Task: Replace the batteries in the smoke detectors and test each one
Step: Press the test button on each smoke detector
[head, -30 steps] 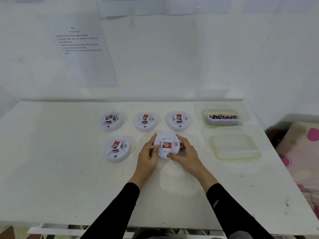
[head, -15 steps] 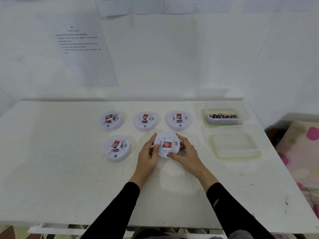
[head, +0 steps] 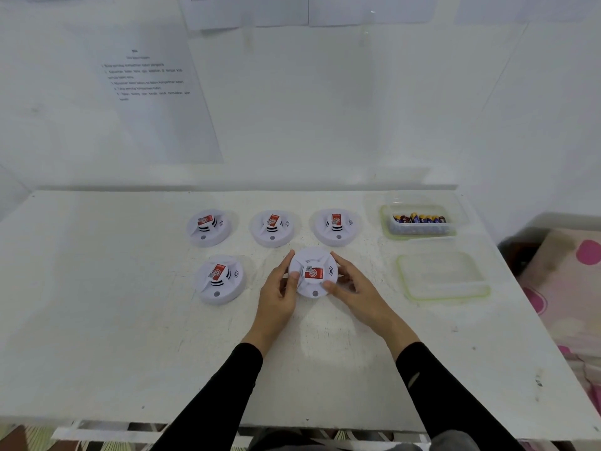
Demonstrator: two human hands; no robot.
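Five detectors (head: 313, 272) — two hands

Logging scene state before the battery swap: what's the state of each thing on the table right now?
held detector: on the table, casing closed, gripped on both sides
left hand: on the held detector's left edge
right hand: on its right edge
other four detectors: closed, untouched
battery container: open, batteries inside
lid: off, lying nearer than the container
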